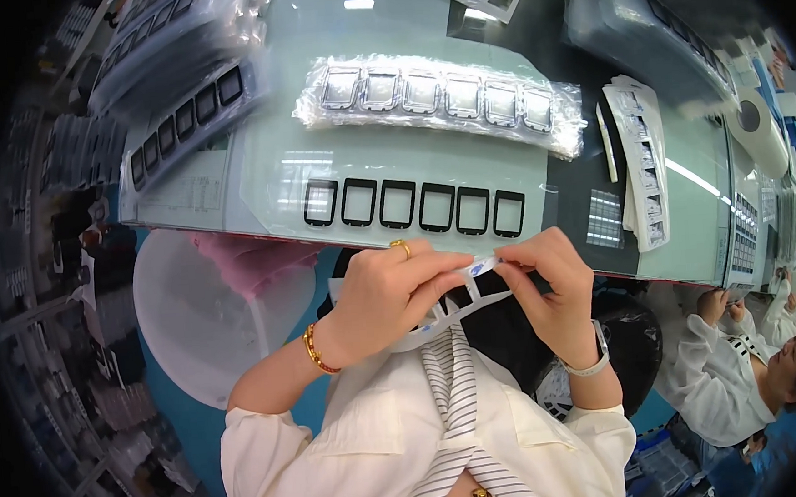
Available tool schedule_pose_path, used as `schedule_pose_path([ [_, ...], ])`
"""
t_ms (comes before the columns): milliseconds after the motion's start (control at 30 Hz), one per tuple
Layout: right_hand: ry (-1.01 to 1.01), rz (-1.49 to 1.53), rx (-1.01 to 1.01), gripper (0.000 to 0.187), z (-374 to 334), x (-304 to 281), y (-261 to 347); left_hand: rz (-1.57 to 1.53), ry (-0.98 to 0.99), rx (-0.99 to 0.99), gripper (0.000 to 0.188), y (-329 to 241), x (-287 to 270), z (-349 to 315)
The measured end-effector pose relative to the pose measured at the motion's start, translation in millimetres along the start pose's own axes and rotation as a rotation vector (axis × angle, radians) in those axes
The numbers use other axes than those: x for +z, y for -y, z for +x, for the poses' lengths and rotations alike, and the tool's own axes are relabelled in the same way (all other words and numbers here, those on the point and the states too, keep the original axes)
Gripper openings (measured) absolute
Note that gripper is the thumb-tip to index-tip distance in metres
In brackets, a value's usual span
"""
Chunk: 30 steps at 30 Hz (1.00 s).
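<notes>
Bright light; lamp reflections on tabletop (392, 153); glare off clear plastic tray (434, 91); edges bent, blurred, dark

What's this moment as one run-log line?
left hand: pinches white strip | right hand: pinches same strip | beyond: six black frames, clear tray

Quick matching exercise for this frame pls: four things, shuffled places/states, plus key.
Things
1. White strip
2. Six black frames
3. Clear plastic tray
4. Pink cloth

Places/states
A. Lined up in a row near the table's near edge
B. At the white tub, below tabletop level
C. Pinched between left hand and right hand
D. On the table, beyond the row

Pairs: 1-C, 2-A, 3-D, 4-B
</notes>
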State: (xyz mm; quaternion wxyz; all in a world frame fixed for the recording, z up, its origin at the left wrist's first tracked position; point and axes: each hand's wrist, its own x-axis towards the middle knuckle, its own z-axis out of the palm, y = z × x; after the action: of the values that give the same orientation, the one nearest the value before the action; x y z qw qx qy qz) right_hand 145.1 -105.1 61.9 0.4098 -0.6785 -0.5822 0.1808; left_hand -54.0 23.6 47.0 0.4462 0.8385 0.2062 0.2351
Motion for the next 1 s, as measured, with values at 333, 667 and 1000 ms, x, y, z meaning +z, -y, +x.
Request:
schedule_pose_path([
  [333, -0.011, 0.031, -0.016, 0.02, -4, -12, 5, 0.024, 0.087, -0.027, 0.012, 8, 4, 6],
  [667, -0.136, 0.206, -0.127, 0.016, -7, -43, -6, 0.241, 0.175, 0.029, 0.016, 6, 29, 2],
  [1000, -0.168, 0.319, 0.238, 0.007, 12, -1, -90, 0.378, -0.003, 0.127, 0.022, 10, 68, 6],
])
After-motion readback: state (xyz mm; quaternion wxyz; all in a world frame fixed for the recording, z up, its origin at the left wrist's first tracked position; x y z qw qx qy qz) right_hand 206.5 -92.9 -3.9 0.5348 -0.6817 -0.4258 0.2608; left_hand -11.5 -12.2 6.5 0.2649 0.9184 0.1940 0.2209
